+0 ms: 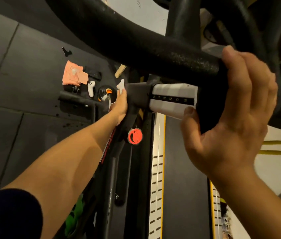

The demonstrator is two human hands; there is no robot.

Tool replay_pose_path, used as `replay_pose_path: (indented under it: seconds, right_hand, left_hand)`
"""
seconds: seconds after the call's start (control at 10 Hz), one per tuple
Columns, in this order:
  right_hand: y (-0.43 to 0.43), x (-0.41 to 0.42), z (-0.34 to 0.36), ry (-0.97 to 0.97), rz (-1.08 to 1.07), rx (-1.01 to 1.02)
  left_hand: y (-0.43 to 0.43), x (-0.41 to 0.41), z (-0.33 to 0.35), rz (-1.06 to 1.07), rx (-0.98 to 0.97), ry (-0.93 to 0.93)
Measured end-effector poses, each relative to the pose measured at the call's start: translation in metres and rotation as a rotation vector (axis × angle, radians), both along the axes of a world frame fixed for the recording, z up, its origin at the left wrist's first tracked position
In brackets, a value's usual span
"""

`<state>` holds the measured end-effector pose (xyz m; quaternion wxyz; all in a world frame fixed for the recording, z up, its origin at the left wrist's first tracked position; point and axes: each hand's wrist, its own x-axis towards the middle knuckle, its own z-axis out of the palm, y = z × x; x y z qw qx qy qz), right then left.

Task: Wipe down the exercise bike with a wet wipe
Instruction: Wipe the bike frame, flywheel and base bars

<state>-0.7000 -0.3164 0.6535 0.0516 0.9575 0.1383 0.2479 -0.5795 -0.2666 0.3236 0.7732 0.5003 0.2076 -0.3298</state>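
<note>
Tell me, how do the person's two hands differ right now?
The left hand reaches far down to the bike's frame, while the right hand is up near the camera on the handlebar. The left hand has a white wet wipe at its fingertips; the right hand has none. The left hand lies stretched out; the right hand curls round the bar's end. Both are bare and touch the bike.

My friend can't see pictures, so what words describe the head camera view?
A person's left hand holds a white wet wipe against an exercise bike's black frame, while the right hand grips the padded handlebar.
</note>
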Motion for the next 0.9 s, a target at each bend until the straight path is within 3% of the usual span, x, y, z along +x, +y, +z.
replay_pose_path:
  seconds: [0.1, 0.3, 0.4, 0.5, 0.6, 0.7, 0.8, 0.9]
  right_hand:
    - [0.002, -0.003, 0.000, -0.012, -0.014, 0.003]
    - [0.010, -0.007, -0.001, 0.006, -0.135, -0.043]
    - [0.025, -0.017, -0.006, -0.012, -0.270, 0.022]
    - [0.053, -0.037, -0.024, -0.041, -0.463, 0.126]
    - [0.087, -0.073, -0.046, 0.019, -0.530, 0.302]
    - [0.120, -0.114, -0.061, 0.243, -0.520, 0.770]
    - [0.131, -0.157, -0.084, 0.361, -0.684, 1.191]
    - [0.126, -0.184, -0.100, 0.307, -0.894, 1.542]
  left_hand:
    - [-0.010, -0.048, -0.055, 0.061, 0.073, 0.009]
    - [0.027, -0.167, 0.026, -0.020, 0.061, 0.207]
    - [0.042, -0.151, 0.068, 0.019, -0.024, 0.070]
    - [0.048, -0.114, 0.113, -0.080, -0.031, -0.085]
    - [0.067, -0.100, 0.138, -0.168, -0.121, -0.039]
    - [0.097, -0.119, 0.149, -0.045, -0.184, 0.041]
    - [0.127, -0.157, 0.153, 0.033, -0.295, 0.193]
    - [0.160, -0.198, 0.161, -0.058, -0.337, 0.237]
